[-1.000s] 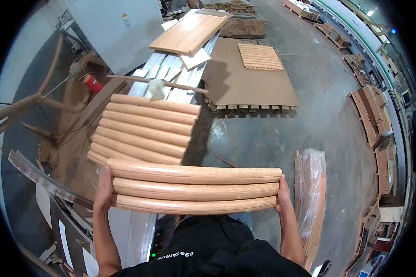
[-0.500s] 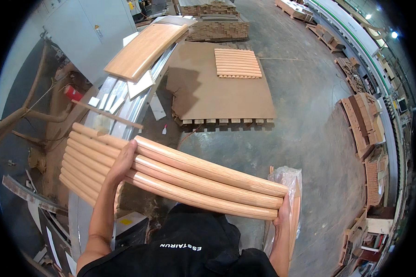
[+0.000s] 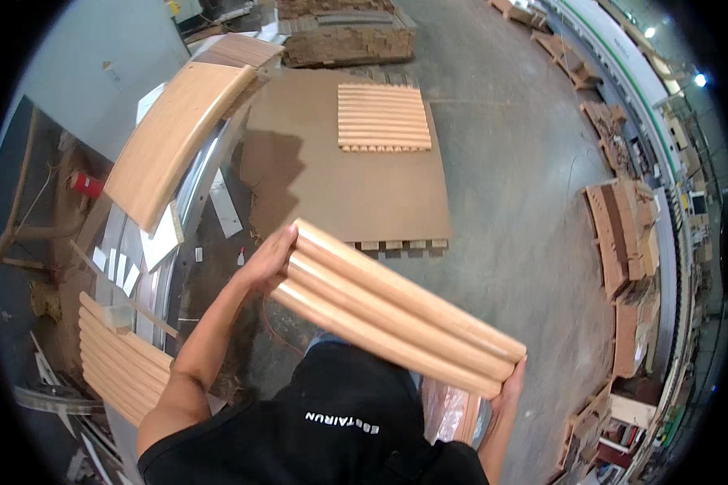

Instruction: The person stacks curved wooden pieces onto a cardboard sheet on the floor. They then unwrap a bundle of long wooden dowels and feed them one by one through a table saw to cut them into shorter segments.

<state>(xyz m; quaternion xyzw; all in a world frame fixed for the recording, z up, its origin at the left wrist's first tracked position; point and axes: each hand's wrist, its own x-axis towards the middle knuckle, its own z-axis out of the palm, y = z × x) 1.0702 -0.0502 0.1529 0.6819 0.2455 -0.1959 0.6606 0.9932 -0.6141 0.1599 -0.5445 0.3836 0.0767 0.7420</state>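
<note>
Ahead of me a low pallet topped with a brown sheet (image 3: 364, 194) carries a ribbed wooden panel (image 3: 384, 121) near its far right corner, with stacked boards (image 3: 348, 44) beyond it. On my left, a bench holds a smooth curved panel (image 3: 174, 137), white offcuts (image 3: 163, 238) and more ribbed wood (image 3: 121, 368), which my left arm partly hides. A plastic-wrapped bundle (image 3: 446, 411) lies low beside my body, partly covered by what I carry. That is a three-ribbed wooden piece (image 3: 396, 311), held aslant in front of me, its right end lower in view. My left hand (image 3: 268, 260) is clamped on its left end, my right hand (image 3: 506, 391) on its right.
</note>
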